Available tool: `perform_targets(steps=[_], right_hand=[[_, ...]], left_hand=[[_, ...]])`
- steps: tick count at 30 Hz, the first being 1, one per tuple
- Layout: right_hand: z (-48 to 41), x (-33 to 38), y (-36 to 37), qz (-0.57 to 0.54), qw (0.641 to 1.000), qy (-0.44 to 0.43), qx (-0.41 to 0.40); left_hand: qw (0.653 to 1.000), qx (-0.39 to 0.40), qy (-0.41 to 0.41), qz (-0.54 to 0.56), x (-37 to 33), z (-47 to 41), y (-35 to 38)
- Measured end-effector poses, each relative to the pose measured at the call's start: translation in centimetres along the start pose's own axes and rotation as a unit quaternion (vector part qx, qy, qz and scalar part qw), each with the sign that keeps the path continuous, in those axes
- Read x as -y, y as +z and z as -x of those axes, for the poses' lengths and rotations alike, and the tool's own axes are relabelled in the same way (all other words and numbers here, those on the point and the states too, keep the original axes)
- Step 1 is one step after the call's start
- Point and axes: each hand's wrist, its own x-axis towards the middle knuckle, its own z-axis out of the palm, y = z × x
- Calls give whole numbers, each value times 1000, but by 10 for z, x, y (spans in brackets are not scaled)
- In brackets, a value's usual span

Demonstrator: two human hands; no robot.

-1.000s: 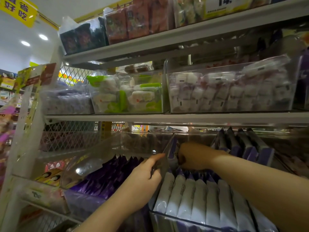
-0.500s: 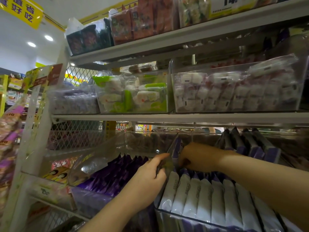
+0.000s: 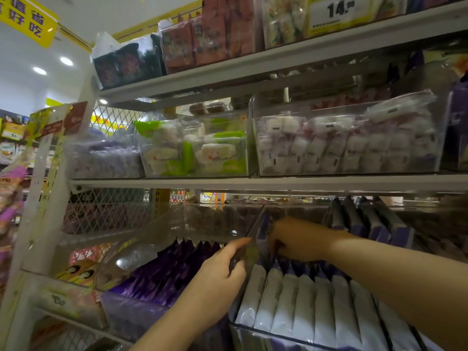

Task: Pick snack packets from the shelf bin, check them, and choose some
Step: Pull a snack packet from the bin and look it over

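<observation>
One bin wall [image 3: 254, 230] splits left hand [image 3: 219, 271], right hand [image 3: 295, 239].

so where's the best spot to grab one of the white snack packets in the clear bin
Pinch the top end of a slim white snack packet, coming down from above. The packets stand on end, packed side by side in the clear plastic bin, so only their tops are free.

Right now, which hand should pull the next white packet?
Right. The right hand is in the bin, curled on a packet; the left hand grips the bin's side wall.
</observation>
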Motion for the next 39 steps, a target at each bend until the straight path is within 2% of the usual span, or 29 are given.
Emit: perform_targets(steps=[5, 10, 16, 19, 23, 26, 29, 30, 32, 37, 39], right_hand=[[-5, -12, -7, -75, 996, 49, -25], [-6, -17, -10, -131, 989, 67, -12], [-9, -12, -12, -177, 978, 111, 3], [-11, -7, -13, -218, 962, 156, -51], [-6, -1, -15, -193, 952, 190, -140], [3, 5, -15, -198, 946, 184, -179], [22, 13, -13, -260, 920, 204, -213], [31, 17, -12, -281, 911, 185, -238], [52, 26, -12, -322, 890, 144, -288], [97, 49, -27, -409, 837, 103, -350], [115, 63, -37, -403, 823, 85, -391]], left_hand=[[1000, 8, 3, 3, 0, -2, -2], [1000, 13, -3, 1, -3, -2, -2], [996, 39, -45, 68, -8, -3, -7], [995, 52, -58, 64, -13, -5, -8], [994, 66, -69, 50, -19, -7, -8], [997, 51, -50, -39, -27, -7, -11], [989, 10, -11, -150, -41, 1, -12], [987, -2, 0, -161, -45, 5, -11], [987, -21, 23, -157, -53, 13, -10], [990, -71, 41, -117, -77, 34, -6], [996, -88, -7, -13, -90, 45, -8]])
